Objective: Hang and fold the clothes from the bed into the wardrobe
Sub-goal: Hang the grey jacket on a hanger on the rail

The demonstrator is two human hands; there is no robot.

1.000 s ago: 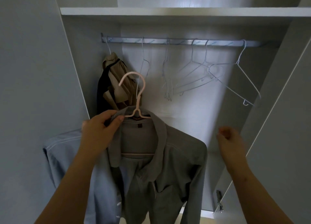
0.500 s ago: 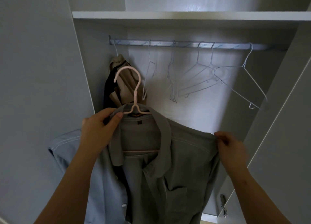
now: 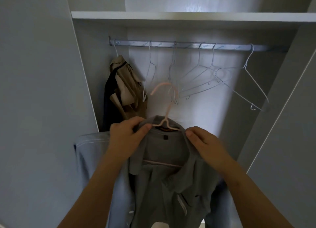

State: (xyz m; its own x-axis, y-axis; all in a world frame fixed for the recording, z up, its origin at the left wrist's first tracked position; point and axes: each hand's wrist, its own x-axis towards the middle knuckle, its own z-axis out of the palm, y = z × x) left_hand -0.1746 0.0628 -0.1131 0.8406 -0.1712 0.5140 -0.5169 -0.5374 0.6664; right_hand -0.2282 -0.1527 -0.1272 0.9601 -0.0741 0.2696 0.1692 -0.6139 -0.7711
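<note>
Both hands, left hand point(image 3: 125, 138) and right hand point(image 3: 204, 143), pinch the collar of the grey shirt point(image 3: 164, 180) on its pink hanger point(image 3: 165, 111), below the rail point(image 3: 188, 45).

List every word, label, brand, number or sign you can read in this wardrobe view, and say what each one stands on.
No text here is clear enough to quote.
rail: repeated printed wording along its wrapping, too blurred to read.
orange neck label of the grey shirt: too small to read.
dark tag below that label: nothing legible.
white label on the shirt's chest: blurred, unreadable.
</note>
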